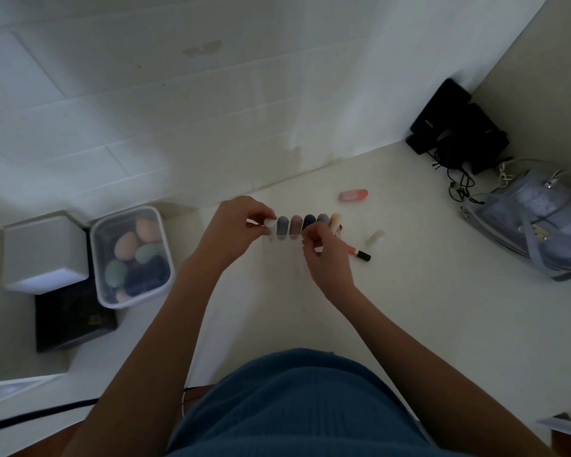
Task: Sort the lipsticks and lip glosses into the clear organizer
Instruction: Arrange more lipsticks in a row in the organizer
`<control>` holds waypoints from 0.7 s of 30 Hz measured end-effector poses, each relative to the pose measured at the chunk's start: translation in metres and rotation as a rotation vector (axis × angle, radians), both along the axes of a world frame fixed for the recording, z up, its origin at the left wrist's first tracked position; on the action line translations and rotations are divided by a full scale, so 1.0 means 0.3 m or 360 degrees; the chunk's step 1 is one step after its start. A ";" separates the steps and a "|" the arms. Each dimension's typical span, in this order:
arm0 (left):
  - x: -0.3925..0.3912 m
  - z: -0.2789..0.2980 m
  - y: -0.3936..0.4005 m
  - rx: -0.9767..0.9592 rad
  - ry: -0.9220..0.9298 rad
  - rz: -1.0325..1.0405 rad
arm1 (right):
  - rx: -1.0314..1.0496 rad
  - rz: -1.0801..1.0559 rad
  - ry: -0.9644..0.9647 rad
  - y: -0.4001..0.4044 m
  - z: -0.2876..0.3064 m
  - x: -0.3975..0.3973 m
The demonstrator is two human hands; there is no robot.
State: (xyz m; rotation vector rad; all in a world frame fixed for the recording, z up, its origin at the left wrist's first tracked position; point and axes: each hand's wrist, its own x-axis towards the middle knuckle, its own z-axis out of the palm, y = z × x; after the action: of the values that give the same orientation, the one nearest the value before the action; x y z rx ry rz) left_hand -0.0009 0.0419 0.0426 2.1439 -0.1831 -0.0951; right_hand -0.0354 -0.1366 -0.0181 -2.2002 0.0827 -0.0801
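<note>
The clear organizer stands on the white counter, hard to see against it. Several round-capped tubes fill its back row: grey, mauve, navy, purple-grey and peach. My left hand pinches a white-capped tube at the row's left end. My right hand has its fingers curled at the organizer's front right; what it pinches is hidden. Loose on the counter lie a coral lip gloss with a black cap, a pale translucent tube and a pink-orange tube.
A clear lidded tub of coloured sponges stands at left beside a white box and a black box. A clear bag lies at right, with black devices and cables in the far corner.
</note>
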 end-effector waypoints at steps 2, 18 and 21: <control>-0.011 0.004 -0.005 0.0005 0.0002 -0.0005 | 0.0052 -0.0030 0.0016 -0.011 0.000 -0.008; -0.022 -0.065 -0.003 0.0436 -0.0013 -0.0192 | 0.0064 -0.0023 -0.0027 -0.028 -0.024 -0.017; -0.040 -0.110 -0.022 0.0485 -0.0075 -0.0132 | 0.0062 -0.0039 -0.0024 -0.033 -0.027 -0.015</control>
State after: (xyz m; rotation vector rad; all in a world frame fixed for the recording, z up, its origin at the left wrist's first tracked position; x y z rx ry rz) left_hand -0.0130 0.0352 0.0097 2.4437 -0.3010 -0.1275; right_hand -0.0399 -0.1466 -0.0261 -2.1598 0.1018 -0.1078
